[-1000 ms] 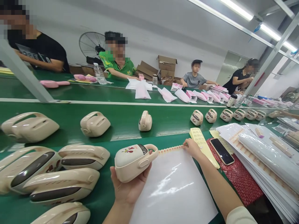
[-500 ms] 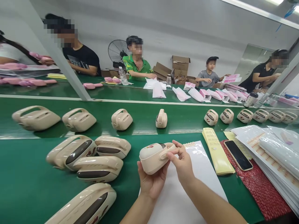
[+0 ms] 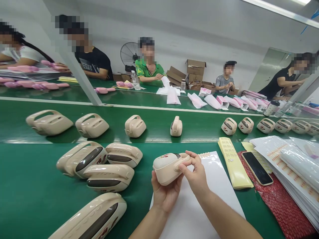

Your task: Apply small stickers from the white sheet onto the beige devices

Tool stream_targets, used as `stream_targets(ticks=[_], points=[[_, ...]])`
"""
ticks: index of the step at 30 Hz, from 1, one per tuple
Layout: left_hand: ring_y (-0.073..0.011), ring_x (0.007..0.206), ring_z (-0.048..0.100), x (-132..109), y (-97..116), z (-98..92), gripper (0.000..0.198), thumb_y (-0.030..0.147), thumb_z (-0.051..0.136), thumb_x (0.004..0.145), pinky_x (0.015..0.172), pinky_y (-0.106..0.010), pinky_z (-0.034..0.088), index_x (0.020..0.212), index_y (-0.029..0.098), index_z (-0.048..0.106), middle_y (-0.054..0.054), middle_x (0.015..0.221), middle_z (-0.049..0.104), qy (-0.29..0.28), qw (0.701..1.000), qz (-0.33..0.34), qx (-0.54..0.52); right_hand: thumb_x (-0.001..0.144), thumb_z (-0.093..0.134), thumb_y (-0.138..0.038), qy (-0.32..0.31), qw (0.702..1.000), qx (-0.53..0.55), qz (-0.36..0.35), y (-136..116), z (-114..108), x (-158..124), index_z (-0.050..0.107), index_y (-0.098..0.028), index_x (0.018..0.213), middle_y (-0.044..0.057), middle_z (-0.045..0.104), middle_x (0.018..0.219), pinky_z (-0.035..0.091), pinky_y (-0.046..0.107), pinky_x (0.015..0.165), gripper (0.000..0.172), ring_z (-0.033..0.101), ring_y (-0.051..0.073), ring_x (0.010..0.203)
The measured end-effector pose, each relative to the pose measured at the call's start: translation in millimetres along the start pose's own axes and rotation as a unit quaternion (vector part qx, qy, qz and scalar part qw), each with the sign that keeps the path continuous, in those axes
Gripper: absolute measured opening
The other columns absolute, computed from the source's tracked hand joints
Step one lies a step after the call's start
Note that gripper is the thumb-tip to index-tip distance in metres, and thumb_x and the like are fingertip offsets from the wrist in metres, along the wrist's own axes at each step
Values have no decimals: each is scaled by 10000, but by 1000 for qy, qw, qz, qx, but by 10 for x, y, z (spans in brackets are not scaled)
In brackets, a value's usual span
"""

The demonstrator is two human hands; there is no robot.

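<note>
A cream plastic handled device (image 3: 167,173), rounded with a dark panel and red print on its top, is held over the white sheets. From below, my left hand (image 3: 165,196) cups it, closed about its underside. My right hand (image 3: 195,169) grips the handle at its right end between thumb and fingers. Beneath my wrists lies a white sheet stack (image 3: 211,186) with a strip of small beige pieces at its top edge. Left of my hands, several like devices (image 3: 109,177) rest on the green table, one large in the near foreground (image 3: 99,215).
A row of the same devices (image 3: 136,126) stands along the green belt (image 3: 199,129) ahead. To the right lie yellow sticker sheets (image 3: 234,164), a phone (image 3: 257,168), red bubble wrap (image 3: 276,202) and plastic-covered sheets (image 3: 296,169). Several co-workers sit across, with pink items and paper bags.
The view has shifted slightly left, so everything sits further right. My hands keep the same hold on the device. Across the table, the co-worker in green has lifted a white bag.
</note>
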State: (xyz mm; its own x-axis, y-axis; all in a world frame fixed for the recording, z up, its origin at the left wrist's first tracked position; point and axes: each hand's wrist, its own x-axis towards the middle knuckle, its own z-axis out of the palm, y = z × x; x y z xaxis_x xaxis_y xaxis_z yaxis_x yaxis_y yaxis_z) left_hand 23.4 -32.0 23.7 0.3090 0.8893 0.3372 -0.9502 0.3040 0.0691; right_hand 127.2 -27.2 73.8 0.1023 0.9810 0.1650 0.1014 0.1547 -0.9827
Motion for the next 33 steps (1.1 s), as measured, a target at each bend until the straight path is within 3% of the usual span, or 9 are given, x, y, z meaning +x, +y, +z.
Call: stream_targets(ticks=[7,10,12,17,20,22,25,27,33], points=[[-187,1162,504,1,7,18,480,371,502,829,938,-247,416,1288,245,441,-74,1227,592,5,1000,0,14,685,629,-271,45,989,-81,-119,12,37,-22,568,-228,732,74,509,985,359,449,951,88,464,249,1081],[-208,1202,464,-19,8,-11,510,416,459,835,948,-260,408,1316,254,400,-64,1254,572,-29,999,-16,3,562,733,-305,47,993,-87,-67,46,7,-3,501,-233,1062,85,474,1110,365,452,951,556,447,263,1086],[-215,1212,452,-34,1,-29,522,439,416,845,961,-278,398,1336,271,363,-52,1274,557,-41,999,-18,-9,533,746,-337,25,998,-63,-18,82,5,-6,434,-235,1159,82,458,1146,371,435,953,707,432,260,1106],[-214,1230,430,-47,-24,-46,509,412,368,864,986,-305,375,1353,278,324,-52,1301,534,-33,999,-16,-25,619,671,-372,-14,1000,4,0,196,29,-5,534,-244,973,44,504,1073,380,379,944,400,442,230,1092],[-220,1226,435,-42,14,-36,508,481,377,851,993,-316,372,1331,314,355,-33,1300,537,-26,999,-28,2,707,571,-367,-63,998,25,4,281,-157,176,560,-232,935,42,549,1019,417,362,886,266,499,205,1008],[-228,1208,456,-36,72,-23,540,512,436,819,987,-314,384,1318,313,378,-37,1283,552,-7,999,-37,26,752,497,-328,-54,998,-25,11,356,-416,376,575,-220,949,47,556,967,435,358,847,238,532,188,924],[-244,1154,511,-28,170,-16,534,418,521,805,971,-391,411,1314,338,378,-30,1218,604,37,998,-21,57,729,508,-245,48,976,-210,25,494,-850,647,612,-215,953,55,507,978,421,371,848,249,531,178,840],[-250,1125,537,-30,214,-41,536,364,534,811,948,-445,432,1313,398,350,3,1186,626,63,995,-9,72,682,560,-202,51,965,-252,40,587,-1042,740,650,-210,857,43,507,901,422,378,829,196,528,170,762],[-264,1029,597,-71,182,-137,697,266,675,701,895,-390,478,1320,355,366,-8,1107,668,166,957,-12,237,620,619,-200,10,969,-240,51,731,-1097,720,621,-199,622,11,515,826,453,317,702,3,513,125,641]])
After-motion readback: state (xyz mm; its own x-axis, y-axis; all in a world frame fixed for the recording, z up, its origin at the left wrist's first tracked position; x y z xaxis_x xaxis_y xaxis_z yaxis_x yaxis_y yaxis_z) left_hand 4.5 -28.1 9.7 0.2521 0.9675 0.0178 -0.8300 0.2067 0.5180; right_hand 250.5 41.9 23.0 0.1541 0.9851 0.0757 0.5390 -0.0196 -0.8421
